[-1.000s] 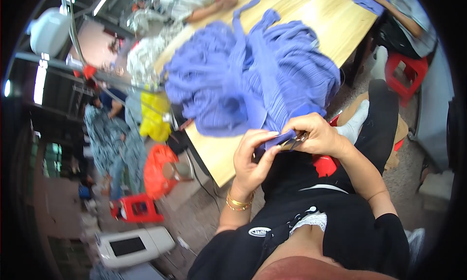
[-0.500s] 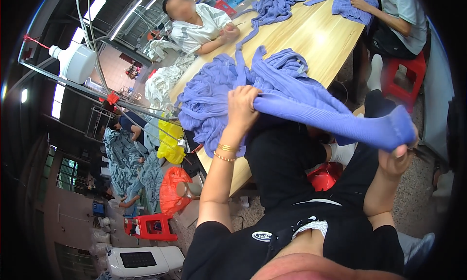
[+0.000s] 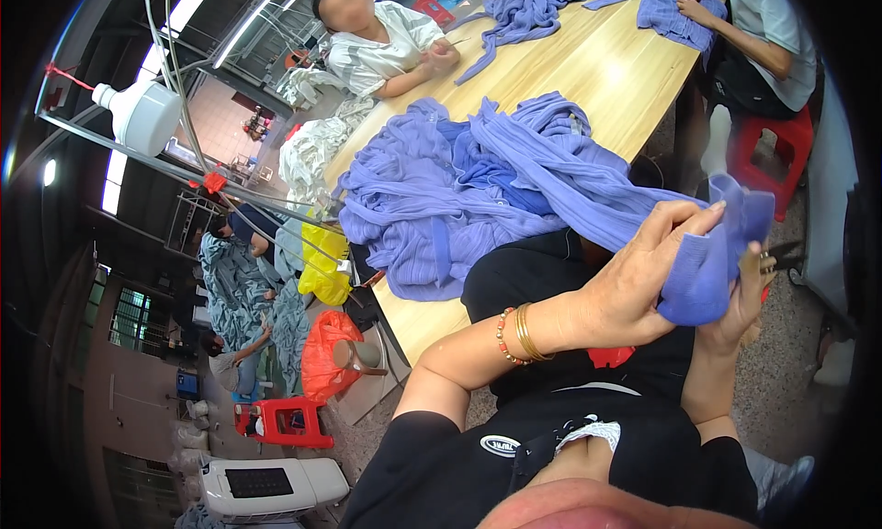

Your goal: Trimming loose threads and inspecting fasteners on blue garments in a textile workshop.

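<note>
A purple ribbed knit garment (image 3: pixel 588 198) stretches from the table's edge toward me, its folded cuff end raised at the right. My left hand (image 3: pixel 634 281), with bracelets at the wrist, is closed on this cuff end, pinching the fabric between thumb and fingers. Against the cuff's far right side is my right hand (image 3: pixel 735 318), its fingers curled round the fabric and partly hidden by it. A dark pointed tool (image 3: pixel 785 253), perhaps thread snips, shows beside the right fingers; how it is held I cannot make out. The garment's other end lies on a purple knit pile (image 3: pixel 404 198).
The wooden table (image 3: pixel 588 79) carries more purple knits (image 3: pixel 533 14). One person sits across it; another handles purple cloth (image 3: pixel 675 14) at the far right, on a red stool (image 3: pixel 772 152). Left of the table are a yellow bag (image 3: pixel 323 262), a red bag (image 3: pixel 331 354) and a lamp (image 3: pixel 138 120).
My left hand has moved right and nearer, from the garment's middle to its cuff end. The cuff is now folded between both hands. Cloth on the pile has shifted.
</note>
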Tool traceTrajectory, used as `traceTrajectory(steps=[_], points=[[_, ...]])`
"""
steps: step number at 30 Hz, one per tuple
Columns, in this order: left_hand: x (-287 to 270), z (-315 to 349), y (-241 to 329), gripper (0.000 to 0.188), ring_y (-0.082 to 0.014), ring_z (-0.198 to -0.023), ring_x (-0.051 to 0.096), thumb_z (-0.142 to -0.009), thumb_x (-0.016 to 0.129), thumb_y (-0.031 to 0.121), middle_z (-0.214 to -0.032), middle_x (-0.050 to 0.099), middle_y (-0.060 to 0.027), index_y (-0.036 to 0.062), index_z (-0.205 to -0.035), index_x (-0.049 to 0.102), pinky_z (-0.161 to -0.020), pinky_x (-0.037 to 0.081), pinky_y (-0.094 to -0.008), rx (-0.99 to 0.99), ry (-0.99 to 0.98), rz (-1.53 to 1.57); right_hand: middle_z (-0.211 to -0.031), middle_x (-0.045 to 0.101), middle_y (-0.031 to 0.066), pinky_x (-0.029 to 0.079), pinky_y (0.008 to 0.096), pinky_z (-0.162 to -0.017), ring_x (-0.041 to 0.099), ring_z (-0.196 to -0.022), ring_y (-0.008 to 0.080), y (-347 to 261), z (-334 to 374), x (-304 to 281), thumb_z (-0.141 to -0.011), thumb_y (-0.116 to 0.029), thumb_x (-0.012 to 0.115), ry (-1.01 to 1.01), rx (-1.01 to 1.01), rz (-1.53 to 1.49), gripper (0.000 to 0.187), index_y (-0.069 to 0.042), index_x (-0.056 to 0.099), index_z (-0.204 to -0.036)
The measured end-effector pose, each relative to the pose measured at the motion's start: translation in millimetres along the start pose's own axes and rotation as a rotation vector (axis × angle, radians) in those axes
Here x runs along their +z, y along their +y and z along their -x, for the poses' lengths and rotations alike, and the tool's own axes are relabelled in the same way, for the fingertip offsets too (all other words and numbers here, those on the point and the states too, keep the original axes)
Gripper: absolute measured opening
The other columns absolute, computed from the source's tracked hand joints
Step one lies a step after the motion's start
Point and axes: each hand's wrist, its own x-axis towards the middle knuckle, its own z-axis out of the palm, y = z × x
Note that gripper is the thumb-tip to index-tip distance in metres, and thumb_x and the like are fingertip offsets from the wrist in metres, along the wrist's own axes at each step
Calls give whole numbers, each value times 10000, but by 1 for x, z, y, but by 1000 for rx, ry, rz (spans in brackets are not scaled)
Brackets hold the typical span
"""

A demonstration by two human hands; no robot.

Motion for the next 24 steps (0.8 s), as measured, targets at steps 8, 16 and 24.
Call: traceTrajectory(steps=[8,16,24], points=[[-7,4,-12,277,-215,-830,660,-723,737,73,-863,674,-112,13,-981,656,-768,526,-335,-642,-435,472,-669,543,-35,260,156,-501,392,-547,-3,-36,-2,-23,-1013,-365,541,-602,-12,470,646,59,365,-1467],[-179,-92,-103,287,-228,-900,683,-794,718,153,-989,711,-91,104,-1077,710,-829,533,-360,-432,-630,-700,-664,511,-34,246,136,-460,316,-492,-20,4,-23,-83,-1057,-214,422,-229,83,473,494,-12,351,-1503],[-259,-53,-143,501,-163,-1036,599,-829,706,287,-1067,656,-14,88,-1271,576,-880,463,-350,-572,557,-172,-706,487,-55,270,164,-534,367,-591,5,47,-20,-93,-1020,-176,491,-357,193,591,381,-52,556,-1375]])
